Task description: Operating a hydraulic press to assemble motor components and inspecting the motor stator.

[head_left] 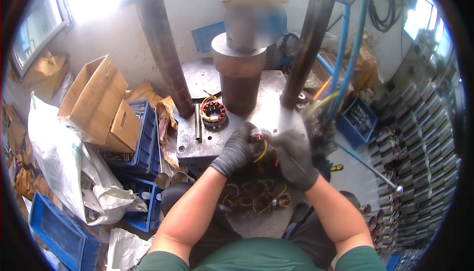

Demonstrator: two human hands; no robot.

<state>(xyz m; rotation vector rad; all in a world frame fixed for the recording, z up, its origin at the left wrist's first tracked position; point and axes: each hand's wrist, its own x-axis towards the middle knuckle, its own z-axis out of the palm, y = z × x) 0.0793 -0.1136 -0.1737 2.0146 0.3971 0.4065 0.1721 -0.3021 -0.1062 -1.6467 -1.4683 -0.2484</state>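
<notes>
Head view: nearest, the person's green shirt (247, 255) fills the lower edge, and bare forearms reach forward between dark-clad knees. Below the hands, a group of wound rings (260, 203) with yellow wire ends sits close together on a grey surface. Just beyond, the gloved left hand (232, 153) is closed on the left side of a wire-wound part (259, 135), which is held up at the near edge of a steel plate (276, 90); its top is silvery, and yellow and red leads hang from it. The gloved right hand (296, 160) is at the part's right side, too blurred to tell whether its fingers are clamped on it. On the plate, left of the hands, a red-and-black stator (213, 115) lies with its opening upward, a metal rod (198, 123) just beside it. To the left are a blue crate (142, 140), a white sack (74, 157) and an open cardboard box (94, 98); to the right, rows of metal cylinders (419, 157). Farther back, a thick steel ram (239, 85) stands between two dark columns (167, 56), before a pale wall (192, 11).
</notes>
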